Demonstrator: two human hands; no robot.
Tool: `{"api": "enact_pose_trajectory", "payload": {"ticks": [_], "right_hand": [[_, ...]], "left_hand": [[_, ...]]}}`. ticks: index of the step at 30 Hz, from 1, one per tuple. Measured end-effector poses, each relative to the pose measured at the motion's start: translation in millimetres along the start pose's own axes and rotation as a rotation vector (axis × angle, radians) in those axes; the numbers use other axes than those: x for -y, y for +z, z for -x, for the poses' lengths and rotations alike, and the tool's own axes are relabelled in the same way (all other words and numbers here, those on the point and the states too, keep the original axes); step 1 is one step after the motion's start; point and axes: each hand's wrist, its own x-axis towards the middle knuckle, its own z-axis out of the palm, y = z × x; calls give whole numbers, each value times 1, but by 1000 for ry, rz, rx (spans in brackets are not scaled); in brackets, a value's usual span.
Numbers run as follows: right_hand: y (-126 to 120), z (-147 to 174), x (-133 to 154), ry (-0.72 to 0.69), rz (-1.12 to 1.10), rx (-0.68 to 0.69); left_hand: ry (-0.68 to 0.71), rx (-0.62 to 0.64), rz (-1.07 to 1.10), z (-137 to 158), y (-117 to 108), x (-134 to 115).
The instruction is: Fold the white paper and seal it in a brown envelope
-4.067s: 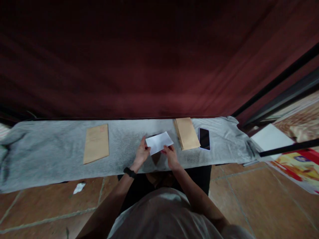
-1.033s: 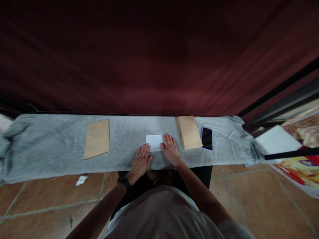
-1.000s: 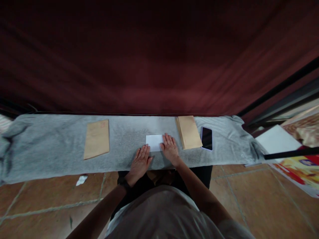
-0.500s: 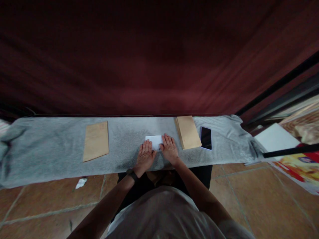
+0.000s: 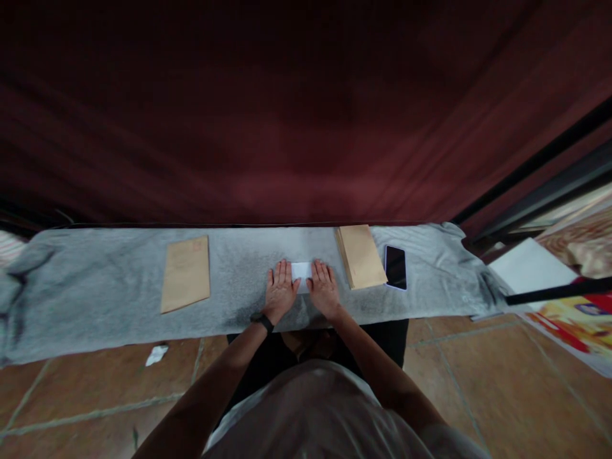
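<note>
White paper [image 5: 301,270] is laid flat on the grey cloth [image 5: 243,255], about midway between its far and near edges. The paper's ends are covered by the left hand [image 5: 280,292] and the right hand [image 5: 324,291]; fingers are stretched out and held nearly together, thumbs turned inward, nothing clamped. The paper may be judged light, thin, easily creased and apt to slide; it would best be pinched by its ends.

Left hand [image 5: 280,290]: flat, palm down, fingers [image 5: 282,273] pointing forward.
Right hand [image 5: 324,290]: mirrors the left, just beside it.
Thumbs [image 5: 296,284]: angled inward, near each other, apart.
Forearms [image 5: 215,381]: bare, reaching forward, converging.
</note>
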Motion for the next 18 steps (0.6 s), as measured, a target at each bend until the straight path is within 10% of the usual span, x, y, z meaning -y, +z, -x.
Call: {"api": "enact_pose_trajectory", "payload": {"ticks": [7,18], "right_hand": [[11,16,29,-131,-85,1],[-5,39,-19,-87,20,-9]], "left_hand": [[57,40,14,3,-2,6],[29,-16,26,13,-8,18]]}}
